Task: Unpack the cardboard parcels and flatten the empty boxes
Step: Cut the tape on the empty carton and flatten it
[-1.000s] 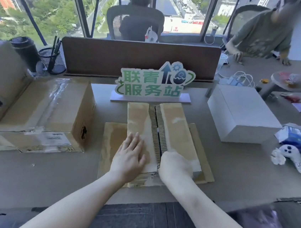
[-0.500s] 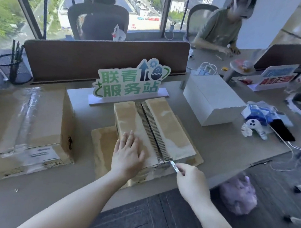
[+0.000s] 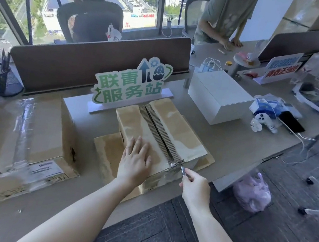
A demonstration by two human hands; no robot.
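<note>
A long brown cardboard parcel [image 3: 175, 129] lies on a flat sheet of cardboard [image 3: 104, 150] in the middle of the desk, its two top flaps parted along the centre seam. My left hand [image 3: 135, 160] rests flat on the left flap with straight fingers. My right hand [image 3: 195, 187] grips a small metal blade [image 3: 183, 170] whose tip sits at the near end of the seam, on crumpled tape. A large taped parcel [image 3: 21, 137] stands at the left.
A green-lettered sign [image 3: 128, 86] stands behind the parcel, a white box [image 3: 218, 96] to its right. Further right lie a toy figure [image 3: 261, 121], a phone [image 3: 290, 121] and cables. A mesh pen cup [image 3: 0, 78] is far left. A person leans on the back desk.
My right hand has drawn back off the parcel's near end and now shows the blade at the seam's end. The view has swung right. My left hand stays on the flap.
</note>
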